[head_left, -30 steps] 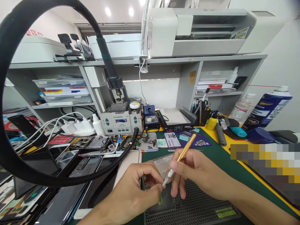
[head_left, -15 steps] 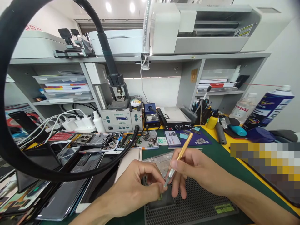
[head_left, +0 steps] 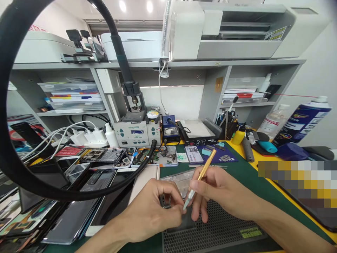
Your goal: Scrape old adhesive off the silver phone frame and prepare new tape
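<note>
Held like a pen, a craft knife (head_left: pixel 206 167) with a gold handle and silver tip slants down to the left from my right hand (head_left: pixel 223 191). Its tip meets the fingertips of my left hand (head_left: pixel 151 211). Thumb and finger of that left hand are pinched together, and what lies between them is too small and hidden to name. Behind those fingers shows part of a dark curved piece (head_left: pixel 165 201). Both hands hover over a black honeycomb-textured mat (head_left: pixel 218 230), which has a smooth dark rectangle (head_left: pixel 181 224) under the left fingers.
A black ring-shaped hose (head_left: pixel 79 195) arches across the left side. Stacked phones and screens (head_left: pixel 79 211) lie below it. Parts trays (head_left: pixel 172 158), a hot-air station (head_left: pixel 137 133) and a spray can (head_left: pixel 302 119) stand farther back. A clear plastic tray (head_left: pixel 181 181) is behind my hands.
The knife tip has shifted slightly left against my left fingertips. A greenish sliver below my left thumb is out of sight now, while the dark curved piece shows more.
</note>
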